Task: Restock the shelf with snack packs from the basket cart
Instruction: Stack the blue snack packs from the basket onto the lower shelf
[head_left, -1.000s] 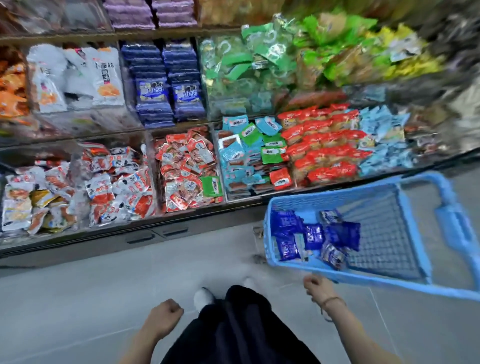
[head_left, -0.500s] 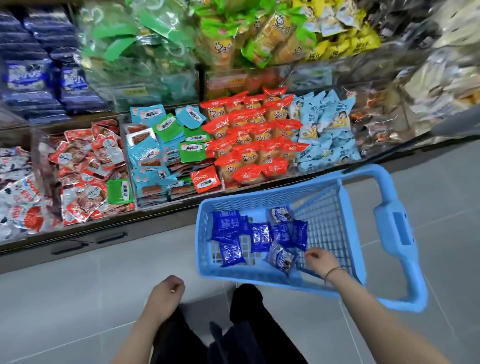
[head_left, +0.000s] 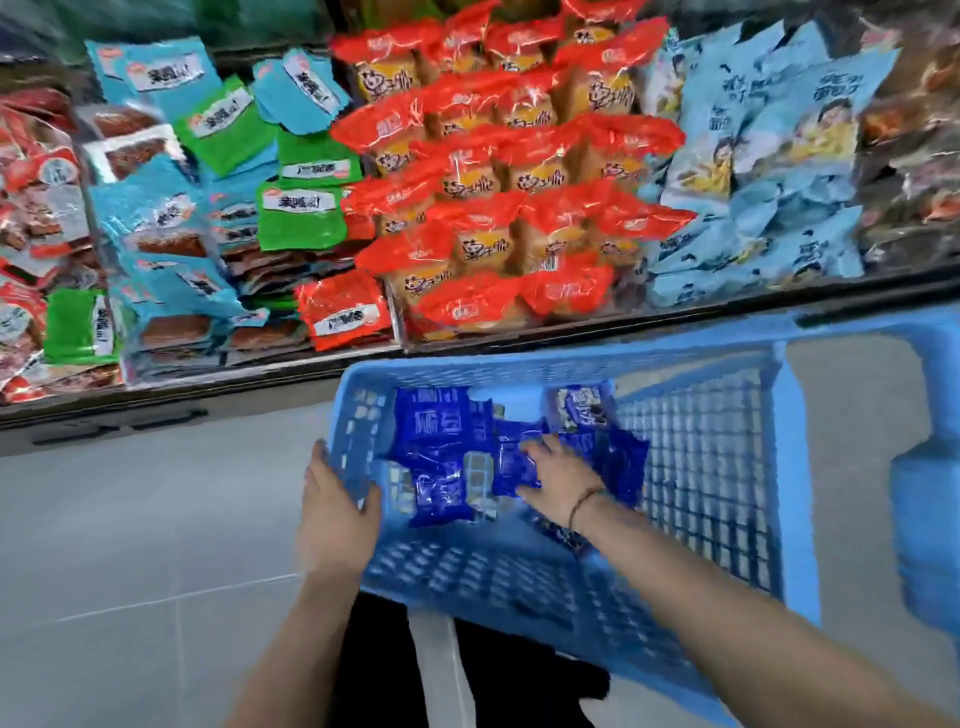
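While I face the shelf (head_left: 260, 371), my left hand (head_left: 332, 514) clamps the left wall of the light-blue plastic mesh basket cart (head_left: 571, 364), thumb inside and fingers outside. On the cart's bottom lie the dark-blue foil snack packs (head_left: 441, 431). My right hand (head_left: 558, 478), with a cord bracelet (head_left: 584, 501) at the wrist, rests on them with fingers extended; blur hides whether it pinches one. The two hands are apart. The cart's solid blue handle (head_left: 924, 519) stands far right. The shelf holds green and turquoise flat packs (head_left: 301, 218), red-wrapped cake packs (head_left: 498, 171), then pale-blue bags (head_left: 769, 171).
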